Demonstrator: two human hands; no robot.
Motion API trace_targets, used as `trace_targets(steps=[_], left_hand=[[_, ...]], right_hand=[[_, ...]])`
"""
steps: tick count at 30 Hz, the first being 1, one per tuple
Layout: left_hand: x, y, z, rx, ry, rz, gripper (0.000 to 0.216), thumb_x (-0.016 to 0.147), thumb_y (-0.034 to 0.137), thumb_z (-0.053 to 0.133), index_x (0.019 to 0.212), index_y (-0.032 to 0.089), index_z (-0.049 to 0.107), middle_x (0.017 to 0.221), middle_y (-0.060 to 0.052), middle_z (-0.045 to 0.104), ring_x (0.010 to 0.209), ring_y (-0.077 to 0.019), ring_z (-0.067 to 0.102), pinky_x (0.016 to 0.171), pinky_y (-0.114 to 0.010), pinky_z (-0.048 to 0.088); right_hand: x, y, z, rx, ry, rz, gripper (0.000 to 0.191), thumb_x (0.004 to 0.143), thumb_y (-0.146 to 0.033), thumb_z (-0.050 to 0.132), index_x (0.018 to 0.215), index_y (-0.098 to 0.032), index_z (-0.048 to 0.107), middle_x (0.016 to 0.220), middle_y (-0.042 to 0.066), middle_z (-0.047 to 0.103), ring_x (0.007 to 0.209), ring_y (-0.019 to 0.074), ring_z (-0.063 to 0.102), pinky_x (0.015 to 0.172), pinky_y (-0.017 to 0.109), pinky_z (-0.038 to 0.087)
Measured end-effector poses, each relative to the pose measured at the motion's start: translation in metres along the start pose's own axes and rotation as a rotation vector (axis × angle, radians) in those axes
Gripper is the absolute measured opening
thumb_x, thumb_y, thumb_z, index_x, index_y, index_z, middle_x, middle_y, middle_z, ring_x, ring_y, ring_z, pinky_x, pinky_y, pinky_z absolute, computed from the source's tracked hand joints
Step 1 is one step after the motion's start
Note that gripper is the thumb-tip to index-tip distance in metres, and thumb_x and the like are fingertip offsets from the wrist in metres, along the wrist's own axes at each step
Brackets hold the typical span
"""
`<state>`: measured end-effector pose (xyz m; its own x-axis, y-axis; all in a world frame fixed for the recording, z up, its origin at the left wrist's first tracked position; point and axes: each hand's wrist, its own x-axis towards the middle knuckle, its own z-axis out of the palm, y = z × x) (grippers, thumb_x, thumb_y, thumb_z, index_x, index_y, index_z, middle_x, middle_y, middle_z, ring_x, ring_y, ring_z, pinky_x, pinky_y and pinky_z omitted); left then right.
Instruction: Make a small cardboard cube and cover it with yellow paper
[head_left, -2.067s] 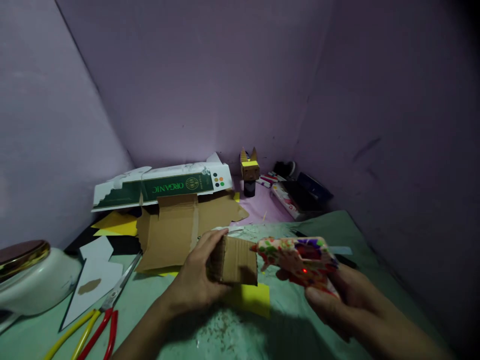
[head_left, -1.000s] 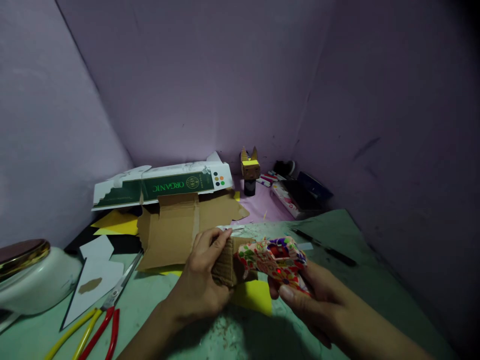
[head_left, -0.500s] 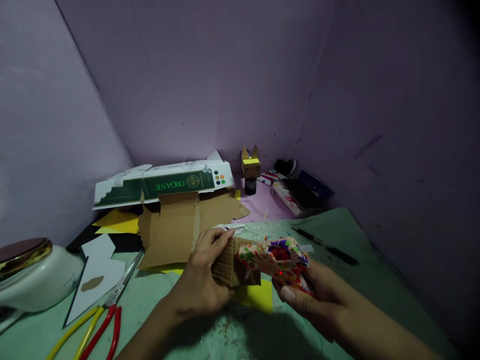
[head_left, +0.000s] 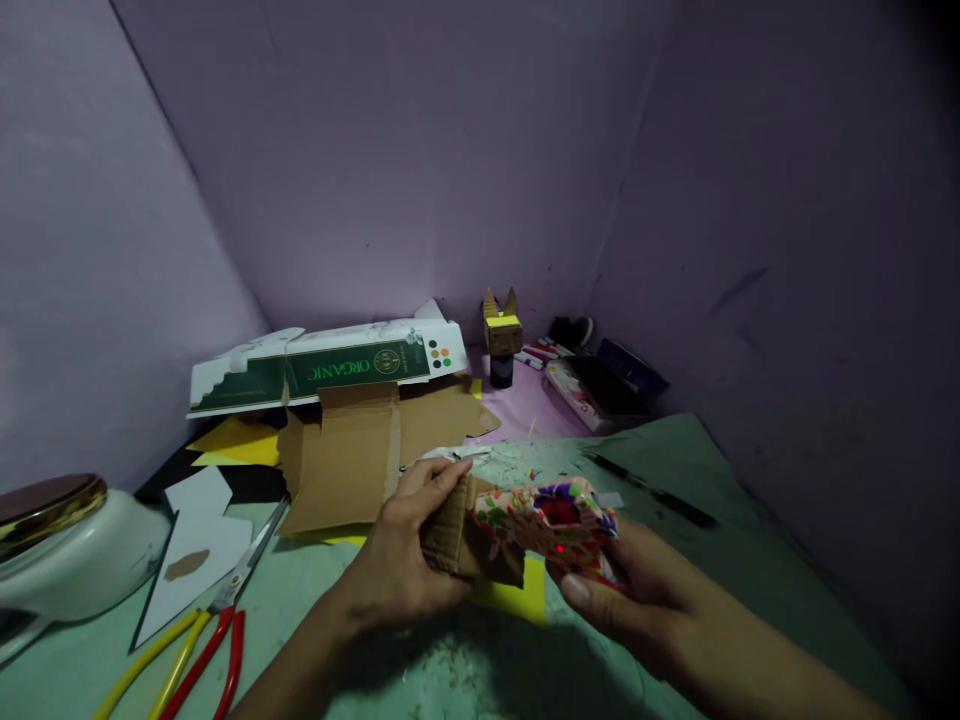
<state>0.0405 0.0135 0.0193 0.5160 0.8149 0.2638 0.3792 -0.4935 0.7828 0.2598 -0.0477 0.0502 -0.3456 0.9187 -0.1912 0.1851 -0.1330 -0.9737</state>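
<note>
My left hand (head_left: 409, 535) is closed around a small folded cardboard piece (head_left: 457, 535), thumb along its top edge. My right hand (head_left: 637, 590) grips the handle of a hot glue gun (head_left: 551, 515) covered in floral pattern, with a small red light glowing on its side. A clear glue stick end sticks out at its back. The gun's front end points left, at the cardboard; its tip is hidden there, so I cannot tell whether it touches. Below the cardboard, a yellow paper (head_left: 517, 592) lies on the green tabletop.
Scissors (head_left: 225, 600) with yellow and red handles and a white cutout (head_left: 199, 560) lie left, near a white rounded appliance (head_left: 75, 550). Behind are flattened cardboard (head_left: 352, 460), a printed carton (head_left: 337, 365) and a small cardboard-headed figure (head_left: 502, 345). A dark knife-like tool (head_left: 660, 490) lies right.
The cardboard piece has tilted slightly, its lower right corner sitting a little lower. Both hands keep nearly the same place and hold.
</note>
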Motion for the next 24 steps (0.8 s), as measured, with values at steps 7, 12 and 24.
trace_targets(steps=[7,12,24], left_hand=[[0.000,-0.010,-0.003,-0.149,-0.039,-0.040,0.090,0.051,0.032,0.082,0.135,0.027,0.051,0.133,-0.009,0.050,0.125,-0.0370,0.044,0.106,-0.054,0.033],[0.000,-0.016,-0.006,-0.196,-0.054,-0.042,0.090,0.046,0.043,0.082,0.131,0.029,0.055,0.131,-0.008,0.054,0.125,-0.0399,0.043,0.107,-0.061,0.027],[-0.002,-0.021,-0.011,-0.299,-0.022,-0.193,0.089,0.050,0.021,0.079,0.134,0.026,0.052,0.142,-0.009,0.049,0.128,-0.0376,0.046,0.108,-0.055,0.032]], right_hand=[[-0.001,-0.005,0.000,0.012,-0.026,-0.032,0.057,0.082,-0.056,0.059,0.126,-0.022,0.056,0.125,0.011,0.061,0.126,0.0291,0.047,0.109,0.045,0.034],[-0.001,-0.008,0.001,0.043,-0.030,-0.052,0.051,0.082,-0.052,0.061,0.124,-0.025,0.059,0.122,0.009,0.063,0.123,0.0280,0.051,0.107,0.043,0.037],[-0.009,0.002,-0.015,0.117,0.185,0.070,0.046,0.076,-0.056,0.063,0.102,-0.018,0.064,0.055,-0.004,0.051,0.043,0.0104,0.044,0.041,0.021,0.036]])
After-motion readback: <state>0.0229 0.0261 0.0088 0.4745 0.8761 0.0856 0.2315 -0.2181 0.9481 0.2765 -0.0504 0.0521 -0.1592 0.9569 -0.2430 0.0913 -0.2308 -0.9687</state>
